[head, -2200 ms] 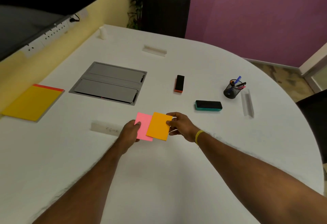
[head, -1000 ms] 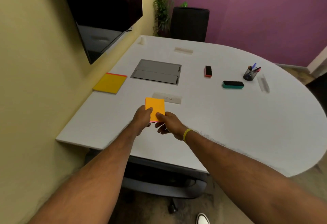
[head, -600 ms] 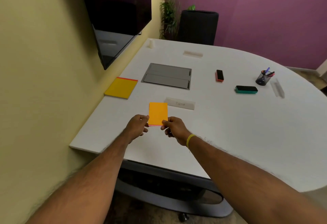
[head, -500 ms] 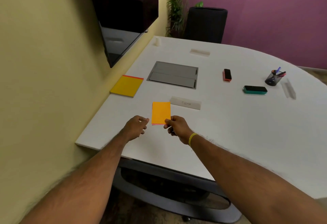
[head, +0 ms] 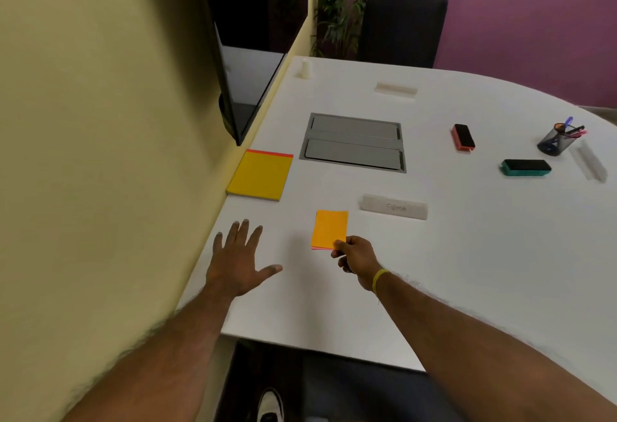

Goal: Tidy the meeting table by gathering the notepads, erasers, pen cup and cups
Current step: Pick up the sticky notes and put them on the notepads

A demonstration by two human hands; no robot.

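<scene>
My right hand (head: 355, 254) pinches the near corner of an orange sticky notepad (head: 330, 228) with a pink pad's edge showing beneath it. My left hand (head: 238, 259) hovers flat with fingers spread, to the left of the pads and holding nothing. A larger yellow notepad (head: 260, 175) with a red top strip lies by the wall. Farther right lie a red-based eraser (head: 463, 137), a teal-based eraser (head: 525, 167) and a black mesh pen cup (head: 557, 139) with pens. A small white cup (head: 305, 69) stands at the far left corner.
The white table (head: 467, 271) has a grey cable hatch (head: 354, 142) in its middle. Clear name holders lie at the centre (head: 394, 207), far side (head: 395, 89) and right (head: 589, 164). A wall screen (head: 233, 38) hangs on the left. A black chair (head: 402, 27) and plant stand beyond.
The pink and orange pads were stacked together. My left hand let go of them and moved left, opening flat; my right hand still holds the stack.
</scene>
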